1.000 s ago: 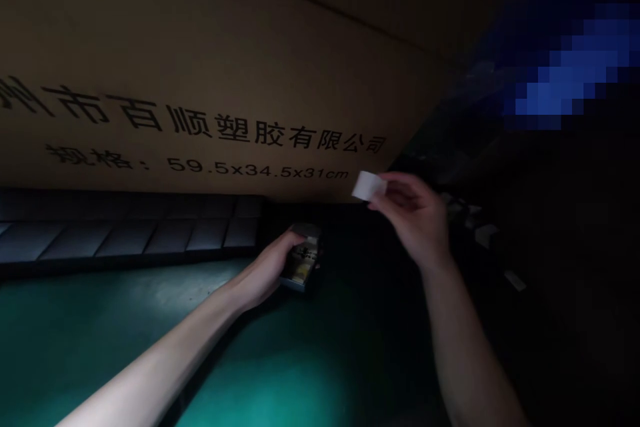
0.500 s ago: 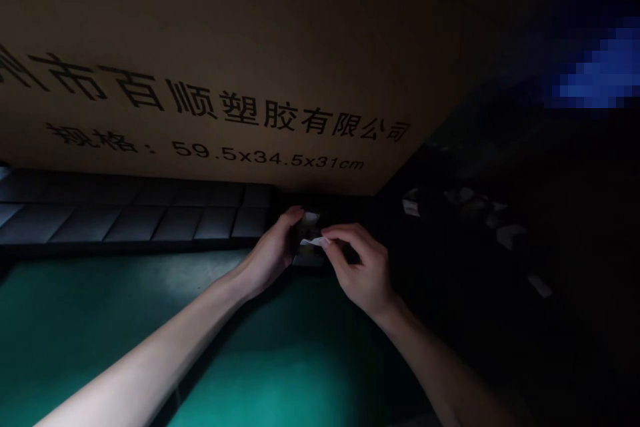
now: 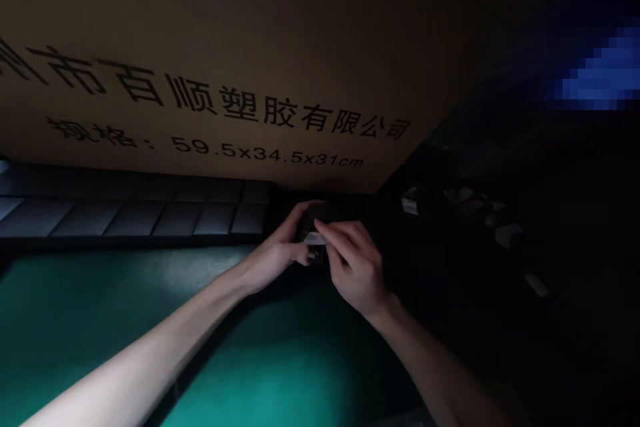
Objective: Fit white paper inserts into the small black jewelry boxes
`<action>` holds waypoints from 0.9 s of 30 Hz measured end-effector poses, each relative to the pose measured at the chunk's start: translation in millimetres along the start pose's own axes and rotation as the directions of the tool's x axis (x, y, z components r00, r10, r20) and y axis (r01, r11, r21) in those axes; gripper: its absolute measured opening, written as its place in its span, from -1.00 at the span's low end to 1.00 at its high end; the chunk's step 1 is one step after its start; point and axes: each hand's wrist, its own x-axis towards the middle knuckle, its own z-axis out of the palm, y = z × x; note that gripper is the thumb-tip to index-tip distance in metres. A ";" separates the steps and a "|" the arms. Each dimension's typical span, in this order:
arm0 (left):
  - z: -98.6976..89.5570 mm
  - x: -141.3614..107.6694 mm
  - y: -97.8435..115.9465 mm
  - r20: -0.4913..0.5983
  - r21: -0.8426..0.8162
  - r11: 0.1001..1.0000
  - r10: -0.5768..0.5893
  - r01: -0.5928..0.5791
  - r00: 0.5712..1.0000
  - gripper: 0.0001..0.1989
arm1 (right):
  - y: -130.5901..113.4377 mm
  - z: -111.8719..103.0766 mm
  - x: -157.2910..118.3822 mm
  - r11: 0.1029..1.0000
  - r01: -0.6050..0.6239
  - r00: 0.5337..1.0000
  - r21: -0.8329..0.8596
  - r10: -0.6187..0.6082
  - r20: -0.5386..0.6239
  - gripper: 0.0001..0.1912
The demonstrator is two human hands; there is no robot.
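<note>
A small dark box [image 3: 316, 255] sits in my left hand [image 3: 280, 250], whose fingers curl round its far side while the thumb lies on the near edge. Poor light hides most of its faces. At its top, my right hand [image 3: 356, 263] pinches a small pale piece [image 3: 315, 238], which looks like a paper flap; whether it is attached to the box I cannot tell. Both hands meet over the far edge of the green surface [image 3: 250, 380].
Behind my hands towers a large printed cardboard carton [image 3: 225, 27]. Dark blocks [image 3: 175, 219] stand in two tight rows on the left. Several small pale pieces [image 3: 510, 235] lie scattered in the dark at right. A blurred blue patch [image 3: 605, 80] shows at upper right.
My left thumb has shifted from the far side to the near edge of the box. My right fingertips have moved slightly left and up, bringing the pale piece onto the box top.
</note>
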 end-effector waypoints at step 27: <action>5.7 -0.6 0.3 -0.010 0.212 0.976 0.060 -0.056 0.998 -0.31 | -6.3 6.5 -0.7 0.995 0.007 0.998 -0.104 -0.013 -0.060 -0.74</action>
